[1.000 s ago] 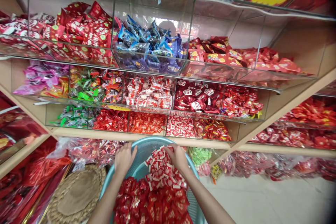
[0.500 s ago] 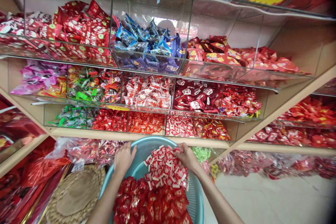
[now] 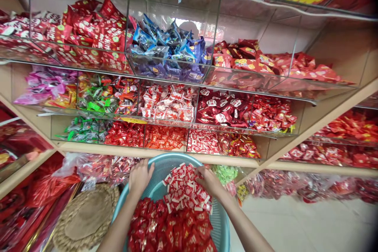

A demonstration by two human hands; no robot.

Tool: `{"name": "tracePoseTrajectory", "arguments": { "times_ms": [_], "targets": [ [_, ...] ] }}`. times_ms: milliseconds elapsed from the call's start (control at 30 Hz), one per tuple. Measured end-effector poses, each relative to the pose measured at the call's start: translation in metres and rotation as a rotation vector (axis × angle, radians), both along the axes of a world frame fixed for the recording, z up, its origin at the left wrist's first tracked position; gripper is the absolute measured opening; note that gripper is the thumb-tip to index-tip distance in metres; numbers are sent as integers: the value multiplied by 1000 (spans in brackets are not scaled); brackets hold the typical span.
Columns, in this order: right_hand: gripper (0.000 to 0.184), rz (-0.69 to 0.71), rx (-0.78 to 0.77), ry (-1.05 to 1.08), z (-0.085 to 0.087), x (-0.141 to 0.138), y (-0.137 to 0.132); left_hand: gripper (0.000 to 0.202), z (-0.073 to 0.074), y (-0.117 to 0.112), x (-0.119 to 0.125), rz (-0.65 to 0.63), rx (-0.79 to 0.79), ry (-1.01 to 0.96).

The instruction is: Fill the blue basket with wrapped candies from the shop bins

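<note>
A teal plastic basket sits low in the middle, holding red-and-white candies on top of darker red candies. My left hand grips the basket's far left rim, fingers curled over it. My right hand rests on the right side of the red-and-white pile, fingers bent down into the candies; whether it holds any is hidden.
Clear acrylic bins on wooden shelves rise ahead: red packs, blue packs, white-red candies, green ones. A woven straw item lies at lower left. Bagged sweets sit under the shelf. Pale floor at right.
My right hand has shifted slightly from the pile's top to its right side. The left hand stays on the rim.
</note>
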State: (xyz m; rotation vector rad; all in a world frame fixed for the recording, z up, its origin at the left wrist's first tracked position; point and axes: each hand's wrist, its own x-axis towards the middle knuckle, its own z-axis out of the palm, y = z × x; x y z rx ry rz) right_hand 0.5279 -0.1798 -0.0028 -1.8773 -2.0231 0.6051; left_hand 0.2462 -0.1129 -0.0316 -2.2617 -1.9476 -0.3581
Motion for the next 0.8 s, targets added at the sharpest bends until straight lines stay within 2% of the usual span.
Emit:
{"name": "tracePoseTrajectory", "arguments": {
  "times_ms": [100, 200, 300, 433, 533, 600, 800],
  "targets": [
    [19, -1, 10, 2, -3, 0, 0, 47, -1, 1, -1, -5, 13, -3],
    [20, -67, 49, 146, 1, -2, 1, 47, -3, 1, -1, -7, 16, -1],
    [28, -220, 36, 560, 11, -5, 1, 48, -4, 1, -1, -2, 20, 3],
    [33, -485, -213, 1301, 25, -6, -2, 48, -5, 1, -1, 0, 23, 7],
    [23, -578, -355, 1644, 29, -1, -4, 48, -6, 2, -1, 2, 24, 5],
    [24, -570, -387, 1729, 29, 1, -5, 48, -6, 2, -1, 2, 22, 4],
    [48, -437, -389, 1744, 29, -3, -11, 47, -7, 2, -2, 5, 23, -4]
  ]
}}
